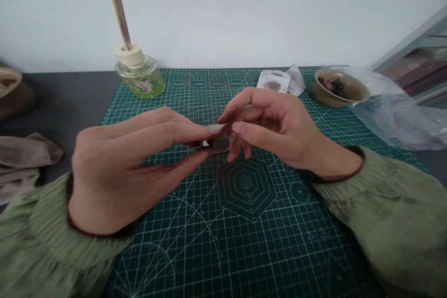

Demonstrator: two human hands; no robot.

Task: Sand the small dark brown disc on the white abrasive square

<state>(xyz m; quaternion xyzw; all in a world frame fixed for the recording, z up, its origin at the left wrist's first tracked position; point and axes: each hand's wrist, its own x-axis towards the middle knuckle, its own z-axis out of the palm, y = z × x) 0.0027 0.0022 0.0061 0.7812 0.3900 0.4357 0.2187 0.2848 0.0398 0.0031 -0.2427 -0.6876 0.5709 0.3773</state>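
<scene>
A small dark brown, round-ended piece [220, 142] with a whitish, partly see-through wrapping is held above the mat. My left hand [139, 158] pinches it from the left between thumb and fingers. From the right, my right hand [275, 125] curls its fingers around the other end, the index fingertip at its upper edge and the thumb in front. Fingers hide most of the piece, so its exact kind cannot be made out. Beneath both hands lies a green cutting mat [244, 251] with white grid lines and a hexagon pattern.
A glass reed diffuser [141, 77] stands at the back left. Behind the right hand are a white packet with a brown stain [272, 82], a crumpled pouch [296, 81], a brown bowl with dark pieces [338, 91] and a clear plastic bag [394, 121]. Leftward sit another bowl [16, 98] and a cloth [28, 153].
</scene>
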